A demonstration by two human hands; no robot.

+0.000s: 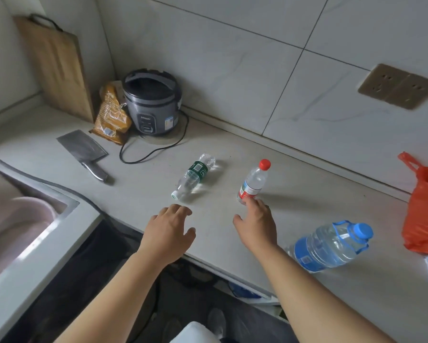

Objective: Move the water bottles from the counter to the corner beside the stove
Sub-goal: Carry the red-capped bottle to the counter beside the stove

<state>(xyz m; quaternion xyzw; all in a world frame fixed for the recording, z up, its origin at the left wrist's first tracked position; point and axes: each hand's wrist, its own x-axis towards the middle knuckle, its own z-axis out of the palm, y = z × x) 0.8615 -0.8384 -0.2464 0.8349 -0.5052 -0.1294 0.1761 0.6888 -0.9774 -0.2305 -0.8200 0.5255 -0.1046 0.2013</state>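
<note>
Three clear water bottles are on the pale counter (232, 233). A green-labelled bottle (194, 175) lies on its side, white cap toward me. A red-capped bottle (253, 181) with a red label stands upright to its right. A large blue-capped bottle (330, 246) with a carry handle lies on its side at the front right. My left hand (169, 230) hovers just short of the green-labelled bottle's cap, fingers loosely bent, holding nothing. My right hand (256, 222) reaches forward with its fingertips at the base of the red-capped bottle, not wrapped round it.
In the back corner stand a grey rice cooker (151, 102) with its black cord, an orange snack bag (111, 115) and a wooden cutting board (53, 68). A cleaver (84, 151) lies left of the bottles. A sink (17, 219) is at left, an orange plastic bag (423, 214) at right.
</note>
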